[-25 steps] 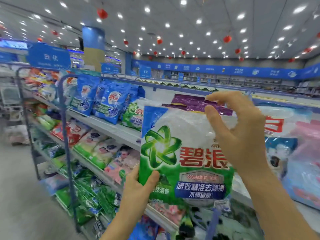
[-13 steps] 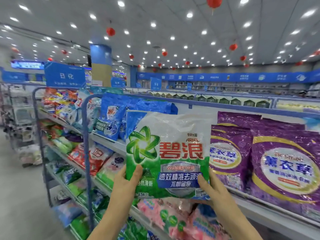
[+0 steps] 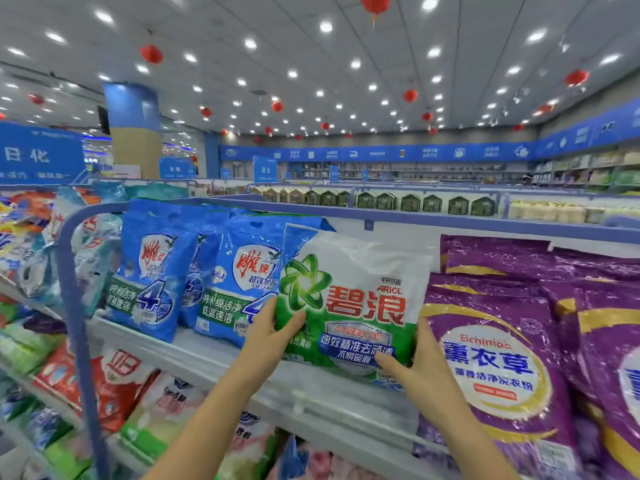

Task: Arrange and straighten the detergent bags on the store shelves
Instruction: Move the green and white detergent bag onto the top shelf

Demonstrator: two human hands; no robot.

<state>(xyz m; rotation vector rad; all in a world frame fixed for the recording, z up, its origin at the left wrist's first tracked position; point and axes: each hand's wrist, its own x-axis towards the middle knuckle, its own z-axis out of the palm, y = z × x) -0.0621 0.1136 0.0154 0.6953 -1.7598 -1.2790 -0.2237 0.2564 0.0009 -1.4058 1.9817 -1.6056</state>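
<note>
Detergent bag (image 3: 349, 299), green and white, upright on the shelf (image 3: 207, 355), top edge at twelve o'clock, label facing out. It looks nearly square, so the long axis is hard to call. Blue bags (image 3: 152, 268) at nine, purple bags (image 3: 495, 358) at three. Left hand (image 3: 273, 332) pinches the seven o'clock corner, right hand (image 3: 419, 372) the five o'clock corner, thumbs in front.

I count one green Ariel bag (image 3: 349, 306), three blue bags (image 3: 152, 268) (middle one half hidden), at least three purple bags (image 3: 491, 358).
</note>
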